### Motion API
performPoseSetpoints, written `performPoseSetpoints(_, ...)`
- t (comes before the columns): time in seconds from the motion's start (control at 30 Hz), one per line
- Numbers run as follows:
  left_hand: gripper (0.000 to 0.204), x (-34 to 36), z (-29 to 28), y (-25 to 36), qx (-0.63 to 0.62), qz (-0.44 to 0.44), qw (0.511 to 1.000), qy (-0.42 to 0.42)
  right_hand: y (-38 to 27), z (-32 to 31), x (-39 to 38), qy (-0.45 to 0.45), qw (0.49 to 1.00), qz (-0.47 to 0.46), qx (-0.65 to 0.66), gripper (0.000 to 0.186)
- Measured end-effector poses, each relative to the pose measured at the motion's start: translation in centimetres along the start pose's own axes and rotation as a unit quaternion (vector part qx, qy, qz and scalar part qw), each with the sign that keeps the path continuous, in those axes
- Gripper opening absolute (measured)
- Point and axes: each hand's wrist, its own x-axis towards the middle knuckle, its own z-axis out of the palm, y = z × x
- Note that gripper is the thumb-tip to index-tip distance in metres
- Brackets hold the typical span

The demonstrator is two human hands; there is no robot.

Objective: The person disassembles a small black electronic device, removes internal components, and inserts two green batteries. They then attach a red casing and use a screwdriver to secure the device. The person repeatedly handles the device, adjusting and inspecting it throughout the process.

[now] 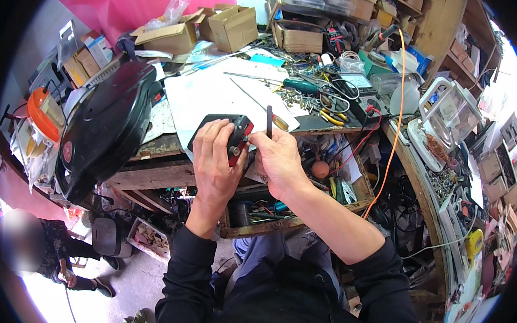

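My left hand is closed around a small black box-shaped device with a red end panel, tilted over the near edge of the workbench. Its red panel faces my right hand and carries a round metal fitting. My right hand is closed on a slim dark tool, whose shaft sticks up above the fist; its lower end is hidden, so I cannot tell its kind. The right fingertips meet the device at the red panel. Beyond them, a long screwdriver lies on white paper.
A large black hard case stands at the left. Screws, pliers and a meter crowd the bench's right. An orange cable hangs down there. Below me an open drawer holds tools. A person is at lower left.
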Motion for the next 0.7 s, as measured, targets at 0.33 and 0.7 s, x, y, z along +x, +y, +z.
performPoseSetpoints(0.33, 0.058, -0.05, 0.01, 0.16, 0.007, 0.001, 1.000, 0.005, 0.23, 0.16, -0.07, -0.004, 1.000, -0.003, -0.002, 0.019)
performPoseSetpoints(0.7, 0.058, -0.21, 0.03, -0.09, -0.006, -0.013, 1.000, 0.012, 0.21, -0.32, 0.17, -0.049, 0.999, -0.006, -0.011, 0.017)
